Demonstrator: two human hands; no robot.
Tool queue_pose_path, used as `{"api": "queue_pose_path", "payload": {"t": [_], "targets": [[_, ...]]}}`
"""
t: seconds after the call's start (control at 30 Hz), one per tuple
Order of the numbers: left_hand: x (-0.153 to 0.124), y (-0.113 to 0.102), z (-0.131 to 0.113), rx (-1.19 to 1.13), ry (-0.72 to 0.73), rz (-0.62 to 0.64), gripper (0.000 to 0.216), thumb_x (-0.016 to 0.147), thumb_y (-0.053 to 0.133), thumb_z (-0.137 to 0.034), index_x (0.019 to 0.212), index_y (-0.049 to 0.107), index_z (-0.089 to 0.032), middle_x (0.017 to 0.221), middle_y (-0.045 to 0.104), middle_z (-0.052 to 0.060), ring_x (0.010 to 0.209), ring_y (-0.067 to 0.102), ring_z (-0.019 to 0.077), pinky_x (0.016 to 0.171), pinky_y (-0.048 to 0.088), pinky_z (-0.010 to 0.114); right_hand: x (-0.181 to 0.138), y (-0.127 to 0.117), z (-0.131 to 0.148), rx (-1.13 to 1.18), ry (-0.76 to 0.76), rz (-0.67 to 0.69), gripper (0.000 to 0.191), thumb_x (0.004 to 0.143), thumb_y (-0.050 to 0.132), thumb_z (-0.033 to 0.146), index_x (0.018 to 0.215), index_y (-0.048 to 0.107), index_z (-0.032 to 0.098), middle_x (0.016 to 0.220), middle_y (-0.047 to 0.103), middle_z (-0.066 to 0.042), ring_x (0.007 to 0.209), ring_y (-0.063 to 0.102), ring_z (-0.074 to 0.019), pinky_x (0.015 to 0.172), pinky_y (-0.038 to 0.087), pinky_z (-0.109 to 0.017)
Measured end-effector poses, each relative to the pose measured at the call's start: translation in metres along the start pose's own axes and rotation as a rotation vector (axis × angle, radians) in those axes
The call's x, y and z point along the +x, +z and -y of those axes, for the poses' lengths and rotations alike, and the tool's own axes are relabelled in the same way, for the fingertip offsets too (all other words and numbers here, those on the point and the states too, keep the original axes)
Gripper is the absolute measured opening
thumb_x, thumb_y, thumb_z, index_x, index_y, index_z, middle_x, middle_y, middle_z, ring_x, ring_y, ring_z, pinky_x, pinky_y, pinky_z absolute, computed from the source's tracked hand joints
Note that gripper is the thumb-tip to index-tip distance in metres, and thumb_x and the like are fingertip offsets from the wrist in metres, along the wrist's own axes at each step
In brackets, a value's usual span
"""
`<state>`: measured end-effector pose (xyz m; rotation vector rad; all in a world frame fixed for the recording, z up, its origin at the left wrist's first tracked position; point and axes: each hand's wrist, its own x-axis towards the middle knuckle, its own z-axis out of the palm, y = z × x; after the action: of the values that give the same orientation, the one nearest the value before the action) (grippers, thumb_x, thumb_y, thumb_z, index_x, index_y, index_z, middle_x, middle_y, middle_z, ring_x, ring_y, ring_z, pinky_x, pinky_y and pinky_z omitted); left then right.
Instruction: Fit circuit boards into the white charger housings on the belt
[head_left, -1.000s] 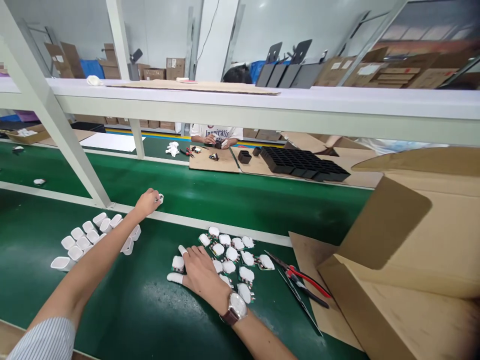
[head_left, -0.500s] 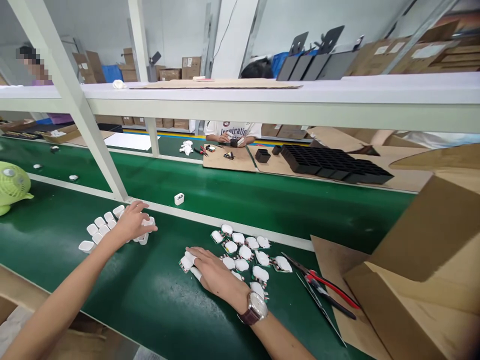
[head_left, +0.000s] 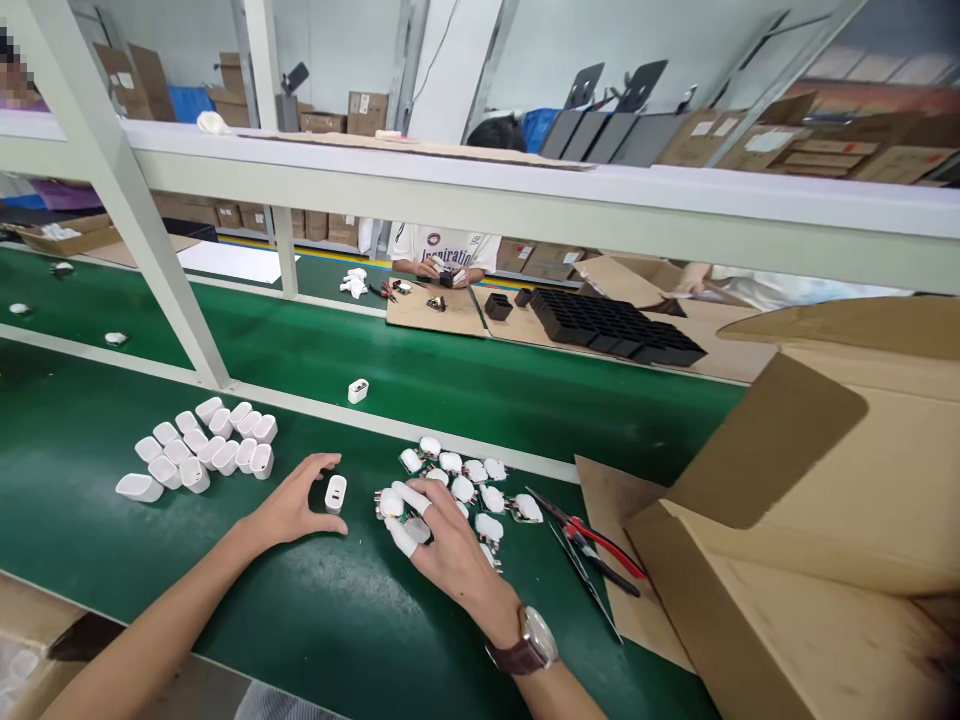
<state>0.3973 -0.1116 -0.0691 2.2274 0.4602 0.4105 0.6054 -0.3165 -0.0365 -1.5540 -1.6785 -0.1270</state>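
Note:
My left hand [head_left: 296, 505] curls around a small white charger shell [head_left: 335, 493] standing on the green mat, thumb and fingers on either side of it. My right hand [head_left: 442, 540], with white finger cots and a wristwatch, pinches a white charger insert with a circuit board [head_left: 391, 503] at the edge of a pile of several like inserts [head_left: 472, 485]. A cluster of empty white shells [head_left: 206, 450] lies to the left of my left hand. One assembled white charger [head_left: 358, 390] lies on the conveyor belt beyond the rail.
Red-handled pliers [head_left: 592, 545] lie right of the pile, beside a large open cardboard box [head_left: 817, 560]. A slanted white frame post [head_left: 142, 240] rises at left. Across the belt a person's hands [head_left: 442, 270] work near black trays [head_left: 615, 325].
My left hand has come from the cluster of shells toward the middle, bringing one white shell. My right hand has closed on an insert at the pile's left edge.

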Motion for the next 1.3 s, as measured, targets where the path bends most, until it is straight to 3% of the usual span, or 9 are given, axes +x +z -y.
{"api": "queue_pose_path", "payload": {"t": [0.03, 0.13, 0.3, 0.5, 1.0, 1.17, 1.3], "targets": [[-0.002, 0.002, 0.003, -0.020, -0.011, 0.010, 0.096, 0.080, 0.090, -0.044, 0.157, 0.035, -0.033, 0.149, 0.057, 0.009, 0.130, 0.062, 0.0304, 0.110, 0.054, 0.047, 0.000, 0.000, 0.001, 0.010, -0.007, -0.014, 0.046, 0.100, 0.064, 0.017, 0.143, 0.050, 0.023, 0.122, 0.062, -0.013, 0.111, 0.063, -0.0272, 0.092, 0.061, -0.046], [-0.007, 0.011, 0.007, -0.049, -0.008, 0.035, 0.086, 0.092, 0.079, -0.032, 0.161, 0.028, -0.037, 0.145, 0.062, 0.006, 0.133, 0.061, 0.0282, 0.116, 0.049, 0.050, 0.001, 0.010, 0.008, 0.016, -0.022, -0.020, 0.053, 0.098, 0.065, 0.013, 0.147, 0.046, 0.024, 0.124, 0.063, -0.013, 0.114, 0.062, -0.0280, 0.096, 0.060, -0.049], [-0.012, 0.023, 0.004, 0.050, 0.106, -0.014, 0.084, 0.097, 0.073, -0.026, 0.163, 0.023, -0.039, 0.143, 0.064, 0.005, 0.132, 0.060, 0.0280, 0.113, 0.052, 0.051, 0.004, 0.031, 0.013, -0.017, -0.117, 0.017, 0.051, 0.097, 0.064, 0.007, 0.143, 0.047, 0.020, 0.129, 0.062, -0.016, 0.121, 0.059, -0.0307, 0.098, 0.060, -0.051], [-0.016, 0.023, 0.000, 0.145, 0.234, -0.060, 0.087, 0.101, 0.069, -0.025, 0.166, 0.013, -0.036, 0.144, 0.063, 0.010, 0.131, 0.059, 0.0304, 0.111, 0.052, 0.054, 0.005, 0.037, 0.009, -0.102, -0.147, 0.084, 0.047, 0.097, 0.063, 0.005, 0.141, 0.050, 0.015, 0.129, 0.062, -0.019, 0.122, 0.058, -0.0328, 0.098, 0.060, -0.051], [-0.018, 0.021, -0.003, 0.067, 0.152, 0.020, 0.083, 0.100, 0.066, -0.023, 0.165, 0.016, -0.036, 0.147, 0.061, 0.009, 0.135, 0.057, 0.0309, 0.111, 0.052, 0.052, 0.007, 0.036, 0.014, -0.092, -0.108, 0.241, 0.042, 0.100, 0.056, 0.008, 0.140, 0.052, 0.019, 0.133, 0.061, -0.016, 0.124, 0.058, -0.0321, 0.101, 0.060, -0.053], [-0.018, 0.022, -0.003, -0.022, 0.112, 0.075, 0.082, 0.099, 0.065, -0.020, 0.164, 0.018, -0.035, 0.150, 0.059, 0.007, 0.141, 0.055, 0.0276, 0.118, 0.049, 0.049, 0.007, 0.041, 0.019, -0.071, -0.131, 0.229, 0.023, 0.100, 0.061, 0.012, 0.122, 0.062, 0.019, 0.133, 0.062, -0.016, 0.124, 0.059, -0.0322, 0.101, 0.059, -0.053], [-0.019, 0.024, -0.006, -0.027, 0.116, 0.068, 0.064, 0.101, 0.062, -0.023, 0.156, 0.032, -0.029, 0.149, 0.059, 0.010, 0.135, 0.061, 0.0269, 0.112, 0.055, 0.045, 0.009, 0.042, 0.021, -0.065, -0.062, 0.248, 0.027, 0.102, 0.063, 0.020, 0.129, 0.059, 0.019, 0.130, 0.065, -0.016, 0.117, 0.063, -0.0313, 0.096, 0.061, -0.053]]}}
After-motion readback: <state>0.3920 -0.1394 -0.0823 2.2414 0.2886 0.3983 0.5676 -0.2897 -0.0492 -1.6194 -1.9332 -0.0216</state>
